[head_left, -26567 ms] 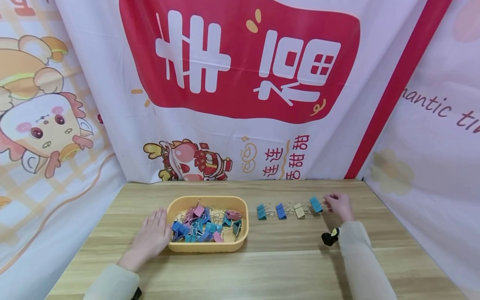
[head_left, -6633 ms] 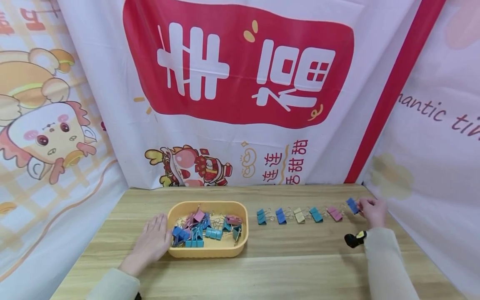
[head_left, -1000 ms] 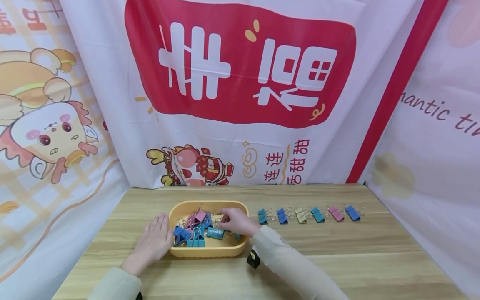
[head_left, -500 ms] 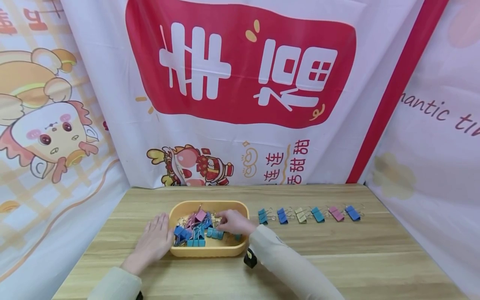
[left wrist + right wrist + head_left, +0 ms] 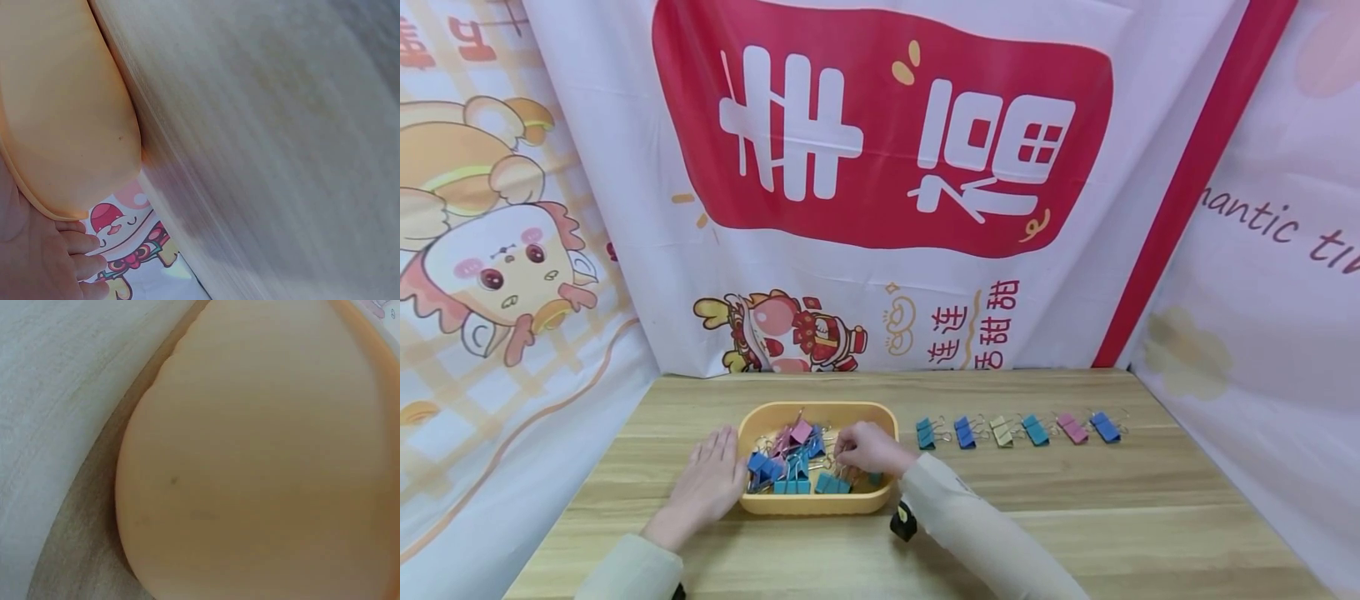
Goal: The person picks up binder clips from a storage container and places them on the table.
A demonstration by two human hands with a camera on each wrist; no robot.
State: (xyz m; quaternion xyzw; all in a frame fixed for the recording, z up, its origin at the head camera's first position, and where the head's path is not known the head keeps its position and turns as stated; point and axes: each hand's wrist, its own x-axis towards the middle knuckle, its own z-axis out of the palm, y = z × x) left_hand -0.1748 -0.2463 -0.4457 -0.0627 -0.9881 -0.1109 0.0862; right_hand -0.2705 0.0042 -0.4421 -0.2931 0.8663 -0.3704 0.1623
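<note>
We are seeing the left hand pressing lightly against the left end of a yellow tray, its fingers lying straight and close together. The right hand is reaching into the other end of the tray, palm down, with its fingers bending toward the binder clips inside; we are not able to tell whether they are pinching a wire handle or only touching.

Just below those fingertips, on our own side of them, a teal clip is lying in the tray. Between the two hands, the rest of the pile is sitting: a pink clip is leaning on top, a dark blue clip is lying just beside the left hand, and another teal one is resting near the front wall.

To the right of the right hand, six more clips are forming a row on the wooden surface. Going outward from that hand, we are counting teal, blue, pale yellow, teal, pink and blue, all lying apart with their handles showing. Beyond both hands, a white banner with red print is hanging behind the surface.
</note>
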